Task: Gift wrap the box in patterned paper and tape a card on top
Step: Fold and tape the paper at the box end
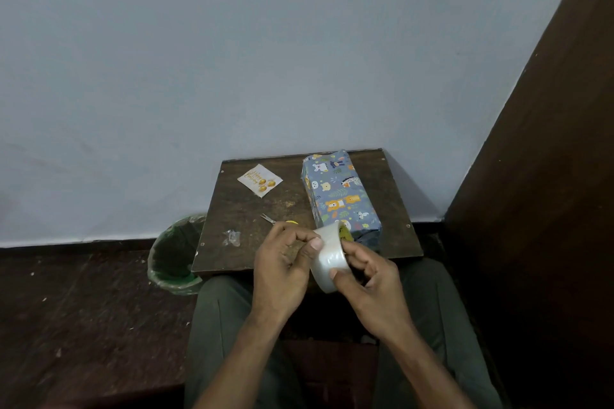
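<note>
the box sits already wrapped in its blue animal-print paper on the right half of the small dark table, and the birthday card lies apart from it near the far left corner, not yet taped on. both hands hover over the near edge of the table with the roll of clear tape between them: the right hand curls around the roll from below and the side, thumb on its outer face, while the left hand has its fingers curled in and its thumb tip pressed on the band, seemingly hunting for the loose end. to do this well, it looks wise to turn the roll slowly under the thumbnail until the edge catches, then peel a short strip straight so it doesn't split or fold on itself. small scissors lie just beyond the left hand, handy for a clean cut. a crumpled scrap of clear tape rests on the table to the left, and a green-lined bin stands on the floor beside it.
</note>
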